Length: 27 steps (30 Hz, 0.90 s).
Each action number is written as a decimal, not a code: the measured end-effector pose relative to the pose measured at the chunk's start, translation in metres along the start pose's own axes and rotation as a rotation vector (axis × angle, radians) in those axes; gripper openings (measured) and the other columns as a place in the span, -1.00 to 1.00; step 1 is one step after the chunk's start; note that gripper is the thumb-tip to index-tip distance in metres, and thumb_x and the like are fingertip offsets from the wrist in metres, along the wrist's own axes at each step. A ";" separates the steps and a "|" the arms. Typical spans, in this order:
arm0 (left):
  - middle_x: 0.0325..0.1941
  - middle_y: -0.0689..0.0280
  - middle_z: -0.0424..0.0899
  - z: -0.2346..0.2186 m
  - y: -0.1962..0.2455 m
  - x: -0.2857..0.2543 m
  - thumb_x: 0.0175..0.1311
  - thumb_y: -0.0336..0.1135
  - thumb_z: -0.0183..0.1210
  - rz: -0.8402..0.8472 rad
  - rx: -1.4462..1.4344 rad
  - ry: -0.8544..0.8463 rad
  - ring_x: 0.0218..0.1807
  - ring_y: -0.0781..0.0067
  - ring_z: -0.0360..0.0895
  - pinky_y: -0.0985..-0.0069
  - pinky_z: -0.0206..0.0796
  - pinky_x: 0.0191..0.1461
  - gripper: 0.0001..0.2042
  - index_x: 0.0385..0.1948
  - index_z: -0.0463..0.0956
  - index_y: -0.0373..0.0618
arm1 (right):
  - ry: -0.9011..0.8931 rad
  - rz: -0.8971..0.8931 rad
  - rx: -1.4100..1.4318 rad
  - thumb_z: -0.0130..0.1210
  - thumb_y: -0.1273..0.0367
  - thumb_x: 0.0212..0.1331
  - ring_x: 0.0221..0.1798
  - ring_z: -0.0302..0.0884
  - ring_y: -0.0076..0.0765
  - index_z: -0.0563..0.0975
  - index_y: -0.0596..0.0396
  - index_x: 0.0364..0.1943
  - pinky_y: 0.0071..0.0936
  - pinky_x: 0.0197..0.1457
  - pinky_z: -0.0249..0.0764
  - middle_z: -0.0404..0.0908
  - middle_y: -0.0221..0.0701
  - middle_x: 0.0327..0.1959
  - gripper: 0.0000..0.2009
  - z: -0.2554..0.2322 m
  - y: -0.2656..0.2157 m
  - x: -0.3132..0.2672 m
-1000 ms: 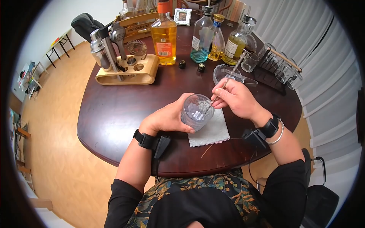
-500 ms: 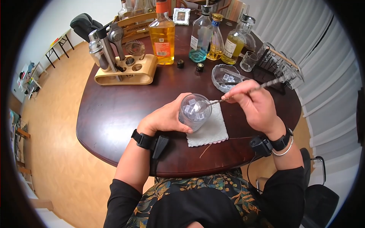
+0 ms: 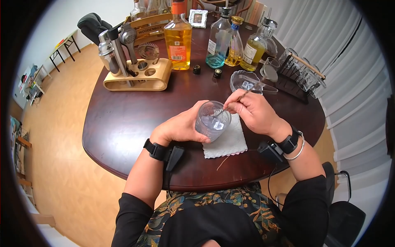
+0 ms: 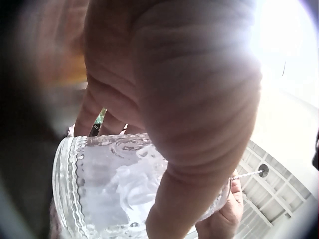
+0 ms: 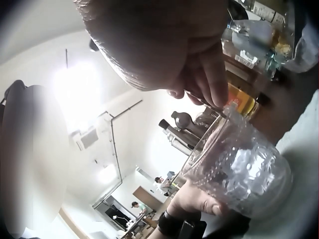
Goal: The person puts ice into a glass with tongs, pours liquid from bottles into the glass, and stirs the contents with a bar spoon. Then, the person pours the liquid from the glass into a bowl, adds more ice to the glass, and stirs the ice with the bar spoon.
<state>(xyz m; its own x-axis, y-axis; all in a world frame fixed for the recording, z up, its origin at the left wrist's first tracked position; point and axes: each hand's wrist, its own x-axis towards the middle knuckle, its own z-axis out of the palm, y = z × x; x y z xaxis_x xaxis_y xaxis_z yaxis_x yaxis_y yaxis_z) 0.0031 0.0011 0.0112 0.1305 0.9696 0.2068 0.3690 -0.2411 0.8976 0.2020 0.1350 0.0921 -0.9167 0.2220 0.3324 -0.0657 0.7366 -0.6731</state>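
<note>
A clear textured glass point(image 3: 210, 126) with ice cubes point(image 3: 219, 124) in it stands over the left part of a white cloth point(image 3: 230, 144). The left hand point(image 3: 179, 126) grips it around its side; in the left wrist view the glass point(image 4: 107, 184) lies against that hand's fingers. The right hand point(image 3: 257, 114) pinches a thin twisted metal spoon point(image 3: 246, 93), whose lower end is inside the glass. In the right wrist view the right hand's fingers point(image 5: 214, 74) are just above the rim of the glass point(image 5: 249, 174).
Behind the hands are a glass bowl of ice point(image 3: 240, 77), small black caps, an orange-labelled bottle point(image 3: 177, 43), other bottles, and a glass rack point(image 3: 293, 84). A wooden bar-tool stand point(image 3: 158, 78) is at the back left. A thin strand lies by the front edge.
Since half a second ago, the right hand has moved left, closer to the glass, and the spoon has swung steeper into it. The left hand still grips the glass.
</note>
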 end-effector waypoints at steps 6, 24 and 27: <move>0.18 0.10 0.44 0.000 -0.003 -0.001 -0.22 -0.33 0.51 0.001 0.027 -0.001 0.27 0.25 0.36 0.39 0.17 0.35 -0.04 0.30 0.05 -0.19 | 0.096 0.352 0.459 -0.06 0.42 0.38 -0.26 0.60 -0.54 0.45 0.19 -0.21 -0.60 -0.15 0.57 0.58 -0.37 -0.32 -0.88 -0.006 -0.002 -0.006; 0.26 0.19 0.33 -0.003 0.008 -0.001 -0.23 -0.34 0.51 -0.031 -0.023 -0.036 0.33 0.35 0.23 0.44 0.03 0.42 -0.01 0.32 0.02 -0.23 | 0.250 -0.056 0.289 0.00 0.45 0.35 -0.19 0.59 -0.51 0.51 0.16 -0.21 -0.55 -0.06 0.52 0.63 -0.38 -0.28 -0.91 -0.063 -0.039 0.025; 0.27 0.17 0.33 -0.003 0.006 -0.001 -0.22 -0.33 0.51 -0.008 -0.068 -0.057 0.35 0.34 0.21 0.44 0.00 0.43 -0.02 0.32 0.03 -0.24 | 0.301 0.009 0.502 0.03 0.38 0.34 -0.18 0.64 -0.47 0.52 0.16 -0.18 -0.56 -0.09 0.58 0.63 -0.36 -0.25 -0.87 -0.051 -0.018 0.073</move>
<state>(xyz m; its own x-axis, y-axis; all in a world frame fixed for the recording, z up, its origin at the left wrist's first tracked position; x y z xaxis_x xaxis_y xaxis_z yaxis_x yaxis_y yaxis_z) 0.0020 -0.0009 0.0173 0.1812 0.9670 0.1789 0.3068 -0.2284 0.9240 0.1561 0.1703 0.1623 -0.7707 0.4521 0.4491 -0.3045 0.3578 -0.8827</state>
